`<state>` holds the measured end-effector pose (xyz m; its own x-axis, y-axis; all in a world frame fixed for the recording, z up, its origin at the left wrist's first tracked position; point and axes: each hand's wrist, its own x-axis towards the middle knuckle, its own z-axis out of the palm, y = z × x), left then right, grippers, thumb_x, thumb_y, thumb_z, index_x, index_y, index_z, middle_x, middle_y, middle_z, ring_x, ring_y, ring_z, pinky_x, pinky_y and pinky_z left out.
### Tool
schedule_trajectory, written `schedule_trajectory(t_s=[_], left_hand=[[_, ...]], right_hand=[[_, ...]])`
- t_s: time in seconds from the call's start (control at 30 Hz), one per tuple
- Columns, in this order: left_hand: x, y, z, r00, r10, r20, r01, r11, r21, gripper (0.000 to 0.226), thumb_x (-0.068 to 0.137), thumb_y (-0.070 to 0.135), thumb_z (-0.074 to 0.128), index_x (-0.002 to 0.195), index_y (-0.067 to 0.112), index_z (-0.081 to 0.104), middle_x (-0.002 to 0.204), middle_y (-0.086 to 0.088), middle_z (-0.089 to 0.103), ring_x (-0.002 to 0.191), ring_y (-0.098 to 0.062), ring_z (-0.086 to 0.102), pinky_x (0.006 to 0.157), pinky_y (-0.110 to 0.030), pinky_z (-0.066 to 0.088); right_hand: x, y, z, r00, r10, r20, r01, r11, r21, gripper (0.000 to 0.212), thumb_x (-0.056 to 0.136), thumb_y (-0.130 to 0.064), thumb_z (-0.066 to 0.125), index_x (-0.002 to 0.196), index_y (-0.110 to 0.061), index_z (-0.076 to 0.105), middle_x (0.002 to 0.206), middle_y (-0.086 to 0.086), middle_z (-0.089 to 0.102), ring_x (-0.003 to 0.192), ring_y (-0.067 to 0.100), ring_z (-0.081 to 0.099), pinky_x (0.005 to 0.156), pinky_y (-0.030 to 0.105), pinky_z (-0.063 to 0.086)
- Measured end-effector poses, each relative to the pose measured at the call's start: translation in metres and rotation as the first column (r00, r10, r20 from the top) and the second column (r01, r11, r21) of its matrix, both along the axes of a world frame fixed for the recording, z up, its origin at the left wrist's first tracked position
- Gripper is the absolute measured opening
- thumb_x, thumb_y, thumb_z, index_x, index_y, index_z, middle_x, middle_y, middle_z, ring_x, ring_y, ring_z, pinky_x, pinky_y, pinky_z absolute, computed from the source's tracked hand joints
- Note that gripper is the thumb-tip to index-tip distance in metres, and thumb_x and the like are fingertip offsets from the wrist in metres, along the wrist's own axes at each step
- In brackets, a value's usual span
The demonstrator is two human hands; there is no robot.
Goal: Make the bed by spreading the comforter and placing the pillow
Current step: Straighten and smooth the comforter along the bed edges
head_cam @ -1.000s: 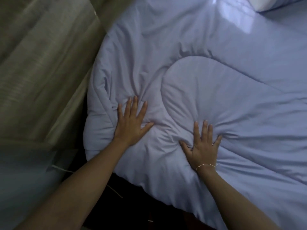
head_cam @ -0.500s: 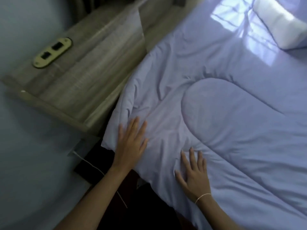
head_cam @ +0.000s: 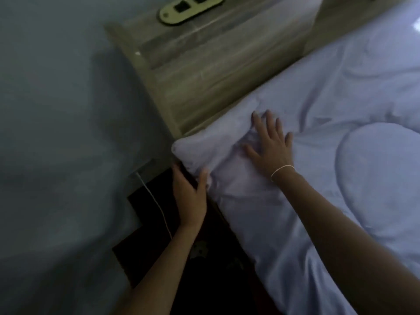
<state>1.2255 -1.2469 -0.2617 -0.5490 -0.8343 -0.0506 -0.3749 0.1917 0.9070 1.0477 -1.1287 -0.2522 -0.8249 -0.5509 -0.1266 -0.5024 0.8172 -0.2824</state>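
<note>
A person's two bare hands work at the corner of a pale lavender quilted comforter (head_cam: 318, 189) that covers the bed on the right of the view, its corner lying beside a light wood-grain headboard panel (head_cam: 204, 76). The right hand (head_cam: 271, 144), a thin white string bracelet (head_cam: 281, 171) at the wrist, lies flat on top of the comforter with fingers spread wide, pressing into bunched folds near the corner. The left hand (head_cam: 189, 196) is at the comforter's edge just below the corner, thumb on the fabric and fingers reaching beneath it; whether it is actually pinching the cloth cannot be told. A brass-coloured oval switch plate (head_cam: 191, 7) sits on the headboard panel near the top. A thin white cable (head_cam: 156, 205) runs down over the dark floor beside the bed. No pillow is in view.
</note>
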Motion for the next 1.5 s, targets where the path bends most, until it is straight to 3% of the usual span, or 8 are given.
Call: schedule_trajectory(t_s=[0.17,0.43,0.57,0.73,0.9,1.1,1.27,1.5], left_hand=[[-0.017,-0.007,-0.017,0.993,0.114,0.028,-0.117,0.967,0.228,0.043,0.093,0.033,0.055,0.129,0.011,0.045,0.115,0.005,0.059,0.104,-0.011,0.058,0.069,-0.003,0.04],[0.007,-0.037,-0.076,0.944,0.048,0.326,-0.212,0.846,0.489,0.042,0.096,0.039,0.047,0.126,0.011,0.054,0.115,-0.006,0.06,0.108,-0.028,0.057,0.086,-0.033,0.045],[-0.003,-0.047,-0.084,0.979,0.047,0.196,-0.162,0.76,0.629,0.047,0.09,0.047,0.054,0.13,0.023,0.049,0.127,-0.003,0.058,0.107,-0.019,0.058,0.09,-0.04,0.049],[-0.001,-0.034,-0.068,0.994,0.086,0.071,-0.11,0.858,0.502,0.026,0.096,0.036,0.049,0.121,0.029,0.048,0.107,0.019,0.057,0.097,0.002,0.057,0.075,-0.015,0.042],[-0.006,-0.059,-0.083,0.93,0.098,0.356,-0.215,0.927,0.307,0.03,0.096,0.031,0.048,0.105,0.005,0.059,0.1,-0.002,0.06,0.092,-0.017,0.055,0.074,-0.025,0.036],[0.015,-0.031,-0.074,0.912,0.3,0.28,-0.352,0.923,0.158,0.048,0.085,0.027,0.063,0.121,0.001,0.045,0.116,-0.014,0.053,0.101,-0.03,0.056,0.082,-0.028,0.043],[0.031,0.018,-0.021,0.979,-0.194,-0.054,0.151,0.886,-0.438,0.033,0.09,0.01,0.052,0.12,-0.001,0.05,0.124,-0.019,0.047,0.118,-0.022,0.045,0.104,-0.029,0.035],[-0.049,-0.016,-0.05,0.69,-0.53,0.493,0.72,0.573,-0.391,0.065,0.098,0.047,0.023,0.148,0.006,0.022,0.156,-0.01,0.021,0.144,-0.017,0.016,0.119,-0.032,0.01]], right_hand=[[0.013,-0.016,-0.028,0.996,0.049,-0.073,-0.032,0.976,0.216,0.079,0.082,-0.071,0.02,0.15,-0.031,0.013,0.159,0.003,0.017,0.146,0.026,0.015,0.116,0.056,0.005],[0.029,-0.033,-0.023,0.947,0.321,-0.029,-0.28,0.862,0.422,0.066,0.08,-0.07,0.016,0.137,-0.045,0.04,0.146,-0.014,0.04,0.143,0.017,0.02,0.11,0.067,-0.003],[0.035,-0.032,-0.026,0.935,0.321,-0.153,-0.286,0.935,0.211,0.052,0.08,-0.059,0.033,0.118,-0.037,0.061,0.125,-0.011,0.06,0.127,0.019,0.046,0.11,0.065,0.01],[0.04,-0.019,-0.032,0.954,-0.044,-0.296,-0.028,0.971,-0.236,0.045,0.078,-0.031,0.054,0.12,-0.015,0.06,0.13,0.01,0.055,0.128,0.029,0.046,0.114,0.057,0.016],[0.025,0.004,-0.025,0.926,-0.331,-0.181,0.331,0.943,-0.035,0.052,0.086,-0.049,0.051,0.134,-0.03,0.047,0.155,0.006,0.028,0.146,0.022,0.018,0.108,0.067,-0.004],[0.018,0.117,-0.014,0.982,-0.155,-0.108,0.171,0.973,0.153,0.068,0.09,-0.063,0.016,0.151,-0.033,0.014,0.16,0.002,0.013,0.147,0.026,0.012,0.117,0.054,0.01],[0.028,0.117,-0.024,0.966,-0.19,-0.173,0.211,0.971,0.115,0.063,0.093,-0.057,0.02,0.151,-0.031,0.017,0.159,0.002,0.017,0.147,0.026,0.014,0.118,0.05,0.009],[0.028,0.117,-0.029,0.958,-0.185,-0.221,0.204,0.977,0.066,0.061,0.094,-0.057,0.021,0.15,-0.031,0.021,0.159,0.001,0.021,0.146,0.024,0.017,0.119,0.048,0.01]])
